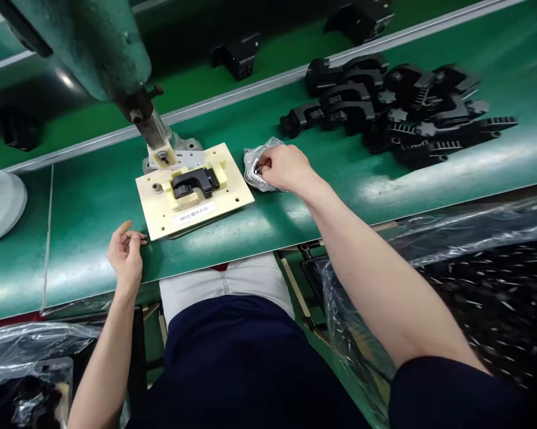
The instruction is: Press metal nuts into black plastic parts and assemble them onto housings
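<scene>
My right hand (286, 168) reaches into the mouth of a small clear plastic bag (264, 180), its fingers pinched at the small pieces inside; what they hold is too small to tell. My left hand (127, 247) rests palm up on the green table, its fingers loosely curled, left of a cream fixture plate (227, 205). A curved black part (195, 182) sits in the yellow nest of that plate. Just above the plate's back edge is the metal tip of a press (163, 156).
A pile of black parts (397, 113) lies at the back right of the green table (93, 185). White discs (2, 205) are at the far left. Plastic-lined bins of parts stand below on both sides. More black parts (241, 56) sit behind the metal rail.
</scene>
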Demonstrator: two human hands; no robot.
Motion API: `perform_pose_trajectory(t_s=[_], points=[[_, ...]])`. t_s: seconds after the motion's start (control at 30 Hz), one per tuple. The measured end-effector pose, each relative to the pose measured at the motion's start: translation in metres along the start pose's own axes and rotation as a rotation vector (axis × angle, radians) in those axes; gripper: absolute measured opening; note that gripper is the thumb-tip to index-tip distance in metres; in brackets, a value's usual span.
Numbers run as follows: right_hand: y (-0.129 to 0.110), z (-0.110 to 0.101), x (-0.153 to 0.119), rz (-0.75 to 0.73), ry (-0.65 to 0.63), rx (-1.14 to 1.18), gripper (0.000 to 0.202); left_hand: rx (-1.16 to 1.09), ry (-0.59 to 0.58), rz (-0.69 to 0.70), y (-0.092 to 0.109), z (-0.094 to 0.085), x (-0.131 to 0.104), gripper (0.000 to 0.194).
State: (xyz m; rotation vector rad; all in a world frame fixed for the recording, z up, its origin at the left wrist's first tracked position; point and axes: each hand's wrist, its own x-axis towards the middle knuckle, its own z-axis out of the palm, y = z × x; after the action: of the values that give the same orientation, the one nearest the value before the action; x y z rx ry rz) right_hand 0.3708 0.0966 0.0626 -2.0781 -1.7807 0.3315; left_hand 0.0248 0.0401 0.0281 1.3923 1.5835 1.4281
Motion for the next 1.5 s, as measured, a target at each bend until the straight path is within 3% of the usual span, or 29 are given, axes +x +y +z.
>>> perform_pose_trajectory(t_s=[0.2,0.3,0.4,0.47,0.5,0.6,0.67,0.73,1.03,1.27,1.5], points=[[0.010,0.023,-0.023,-0.137,0.389,0.341,0.017,0.030,-0.003,0.013,-0.001,-0.002,0.000,0.027],[0.009,0.019,-0.038,-0.149,0.636,0.430,0.018,0.065,0.052,0.042,0.000,-0.005,-0.002,0.025],[-0.009,0.005,-0.073,-0.081,0.819,0.487,0.016,0.105,0.188,0.156,0.010,-0.005,-0.025,0.022],[-0.029,0.004,-0.108,-0.105,0.772,0.562,0.015,0.060,0.178,0.198,0.023,-0.002,-0.055,0.019],[-0.040,0.008,-0.126,-0.155,0.698,0.596,0.015,0.011,0.112,0.176,0.032,-0.001,-0.072,0.018],[-0.069,0.028,-0.175,-0.351,0.537,0.629,0.020,-0.154,-0.239,-0.032,0.061,0.007,-0.114,0.019],[-0.080,0.041,-0.196,-0.438,0.525,0.598,0.025,-0.244,-0.437,-0.189,0.077,0.013,-0.127,0.020],[-0.083,0.049,-0.204,-0.501,0.527,0.560,0.026,-0.310,-0.519,-0.314,0.085,0.018,-0.126,0.020],[-0.080,0.047,-0.188,-0.830,0.526,0.388,0.014,-0.545,-0.538,-0.683,0.088,0.012,-0.110,0.025],[-0.088,0.068,-0.210,-0.666,0.430,0.685,0.025,-0.630,-0.521,-0.732,0.088,0.009,-0.110,0.032],[-0.087,0.067,-0.208,-0.802,0.479,0.462,0.020,-0.618,-0.565,-0.782,0.085,0.000,-0.110,0.040]])
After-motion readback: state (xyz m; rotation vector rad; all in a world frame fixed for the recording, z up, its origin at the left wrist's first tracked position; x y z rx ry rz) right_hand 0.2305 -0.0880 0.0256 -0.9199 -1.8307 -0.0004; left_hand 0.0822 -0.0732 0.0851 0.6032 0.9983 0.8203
